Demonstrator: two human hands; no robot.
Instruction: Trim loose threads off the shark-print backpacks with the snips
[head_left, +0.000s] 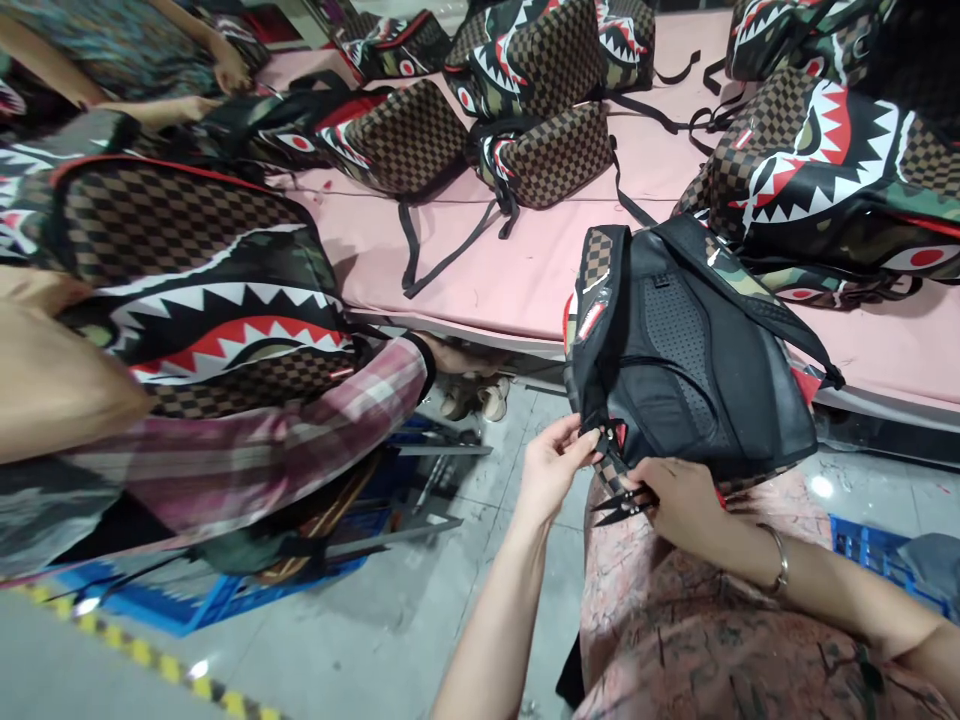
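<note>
A backpack (679, 360) with a black padded back panel, brown checkered trim and shoulder straps leans from the pink table edge towards my lap, its back facing me. My left hand (553, 465) is closed, pinching a black strap (613, 462) at the bag's lower left corner. My right hand (681, 505) is closed around small black thread snips (622, 505), blades pointing left below that corner. Its thumb and fingers also lie against the bag's bottom edge. Exactly what lies under the left fingertips is hidden.
The pink table (525, 265) carries several similar shark-mouth backpacks (817, 160). At left, a co-worker's plaid sleeve (300, 440) reaches beneath another backpack (202, 240). Another person's hand (231, 68) is across the table. Blue crates (210, 600) stand on the floor.
</note>
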